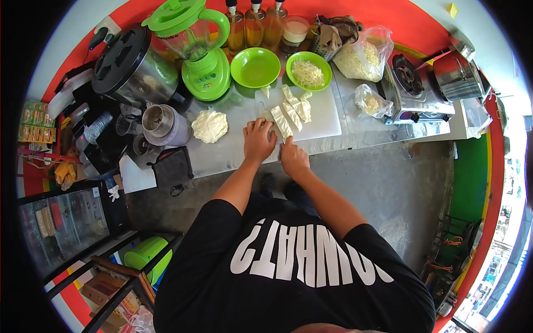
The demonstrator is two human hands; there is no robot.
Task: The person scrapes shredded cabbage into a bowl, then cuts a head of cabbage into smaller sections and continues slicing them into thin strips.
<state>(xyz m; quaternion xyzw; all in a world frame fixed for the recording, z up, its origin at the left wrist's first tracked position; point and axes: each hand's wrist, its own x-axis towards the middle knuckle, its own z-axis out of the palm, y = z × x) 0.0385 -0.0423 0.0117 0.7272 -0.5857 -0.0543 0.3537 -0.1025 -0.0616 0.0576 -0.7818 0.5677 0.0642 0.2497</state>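
Note:
On the metal counter lies a white cutting board (327, 119) with several pale cabbage pieces (292, 105) on it. My right hand (294, 159) is closed around a knife, of which only a little shows beside the pieces. My left hand (260, 140) rests at the board's left edge with bent fingers, over a pale piece that is mostly hidden. Left of it sits a cabbage chunk (210, 126). Behind the board stand an empty-looking green bowl (255, 67) and a green bowl (325, 83) holding shredded cabbage (307, 74).
A green blender (206, 75), a large black-lidded pot (125, 64) and a metal cup (158, 120) stand at the left. Oil bottles (255, 25) line the back. Bags of shreds (363, 58) and a gas stove (420, 91) with a pot (457, 76) are at the right.

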